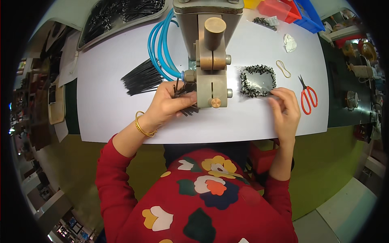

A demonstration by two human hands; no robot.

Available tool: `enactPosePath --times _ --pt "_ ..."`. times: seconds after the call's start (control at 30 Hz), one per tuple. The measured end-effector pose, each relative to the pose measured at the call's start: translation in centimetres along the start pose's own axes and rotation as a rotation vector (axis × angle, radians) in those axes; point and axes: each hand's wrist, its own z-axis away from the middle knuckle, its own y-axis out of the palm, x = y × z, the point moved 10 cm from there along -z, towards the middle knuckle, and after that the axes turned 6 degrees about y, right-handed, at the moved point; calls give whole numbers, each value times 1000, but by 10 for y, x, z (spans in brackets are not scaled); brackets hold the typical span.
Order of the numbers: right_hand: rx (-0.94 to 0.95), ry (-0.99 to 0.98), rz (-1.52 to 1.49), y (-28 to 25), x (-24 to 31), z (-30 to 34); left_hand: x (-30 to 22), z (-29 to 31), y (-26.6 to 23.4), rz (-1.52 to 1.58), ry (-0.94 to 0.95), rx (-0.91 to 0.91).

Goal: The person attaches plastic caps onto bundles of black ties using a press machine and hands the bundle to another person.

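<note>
My left hand [170, 100] is closed round a bunch of short black wires [189, 110], right beside the metal head [212, 87] of a bench press. That head hides the fingertips and part of the bunch. At the lower right corner of a shallow clear tray [259, 81], my right hand [287, 106] has its fingers curled together. Small black parts [248, 91] line the tray's edges. Whatever the right fingertips pinch, if anything, is too small to name. A fanned pile of black wires [142, 77] lies on the white table beyond my left hand.
Blue air hoses [164, 44] loop left of the press. Red-handled scissors [308, 97], a rubber band [283, 69] and crumpled white paper [289, 43] lie to the right. A metal tray [121, 29] of black wires is far left; red [279, 10] and blue bins [311, 18] are far right.
</note>
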Motion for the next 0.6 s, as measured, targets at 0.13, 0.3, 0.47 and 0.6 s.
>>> enactPosePath --times 0.13,0.3,0.47,0.6 --pt "24 -46 222 11 9 -1 6 1 -2 8 -29 -50" --pt "-1 -74 176 7 6 1 4 1 -1 -6 -36 -37" --pt "-34 -57 140 5 1 4 -1 2 1 39 -47 -33" --pt "-50 42 -2 -2 -9 8 3 3 -4 25 -27 -31"
